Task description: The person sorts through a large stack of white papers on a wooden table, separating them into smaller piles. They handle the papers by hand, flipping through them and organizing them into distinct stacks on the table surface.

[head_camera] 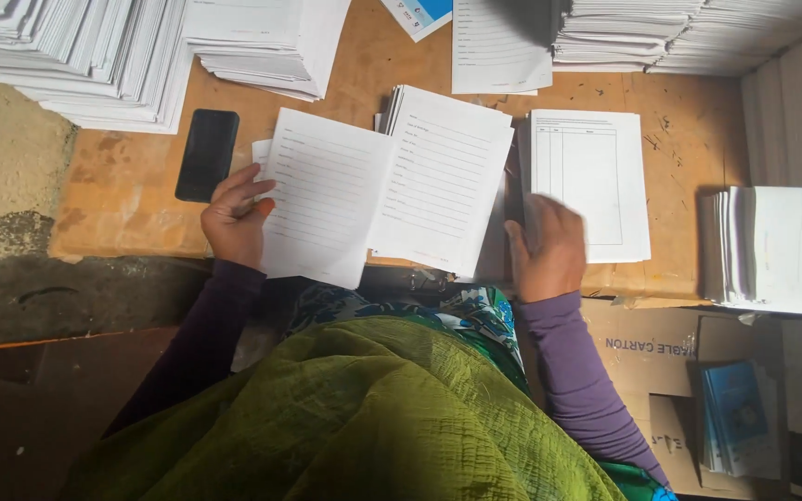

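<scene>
On the low board, seen from beside the seated person, largest first:

Wooden board: flat, orange-brown, scratched and scuffed, its near edge worn; it bears all the paper.
Stacked sheets: tall fanned piles of white printed paper along the far edge, their edges stepped like shingles; another stack stands at the right.
Cardboard carton: brown, flattened, matte, lying below the board at the right, with a bundle of blue booklets on it.
Folded sheet: white, thin, ruled with faint printed lines, open like a booklet with a centre crease, resting at the board's near edge between both hands.
Table sheet: white rectangle printed with a lined grid, lying flat just right of the folded sheet.
Phone: black, glossy, rounded slab, lying left of the folded sheet.
Left hand: fingers curled, pinching the folded sheet's left edge.
Right hand: blurred, fingers bent over the table sheet's lower left corner; whether it grips is unclear.
</scene>
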